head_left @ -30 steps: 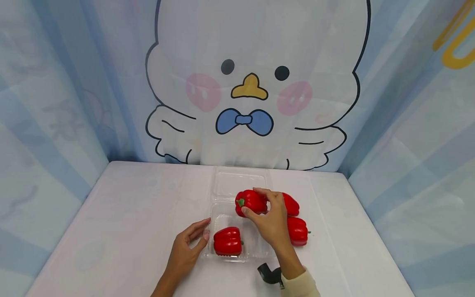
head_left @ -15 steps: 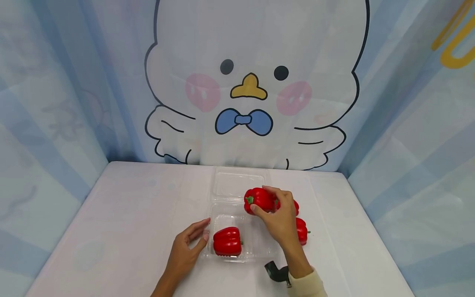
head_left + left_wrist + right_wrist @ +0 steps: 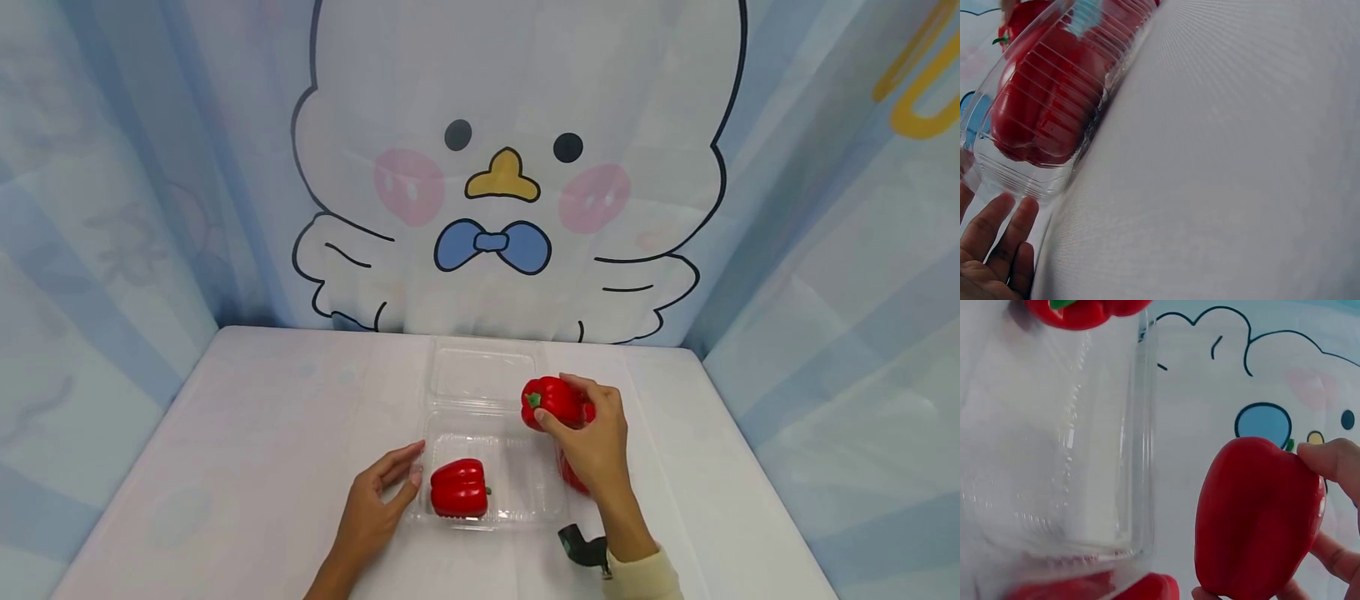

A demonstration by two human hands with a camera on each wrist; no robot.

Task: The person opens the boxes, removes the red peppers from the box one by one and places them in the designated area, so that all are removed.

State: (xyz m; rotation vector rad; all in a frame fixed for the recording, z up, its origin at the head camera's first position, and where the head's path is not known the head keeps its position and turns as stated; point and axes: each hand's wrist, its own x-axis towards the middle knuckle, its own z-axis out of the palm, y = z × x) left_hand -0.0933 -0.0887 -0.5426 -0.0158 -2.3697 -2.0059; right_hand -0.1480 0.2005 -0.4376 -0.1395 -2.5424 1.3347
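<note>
In the head view my right hand holds a red bell pepper with a green stem, raised over the back right corner of a clear plastic clamshell box. Thumb and fingers grip it from opposite sides, as the right wrist view of the same pepper shows. A second red pepper lies on its side in the box's front left part. My left hand touches the box's left wall with fairly straight fingers. More red pepper shows right of the box, mostly hidden by my right hand.
The box's clear lid lies folded back toward the printed curtain. A black curved device sits at my right wrist. All of this is on a white table with curtains behind and at both sides.
My right hand has moved to the right with its pepper, from above the box toward the box's right edge, now covering more of the peppers there. The left hand has stayed put.
</note>
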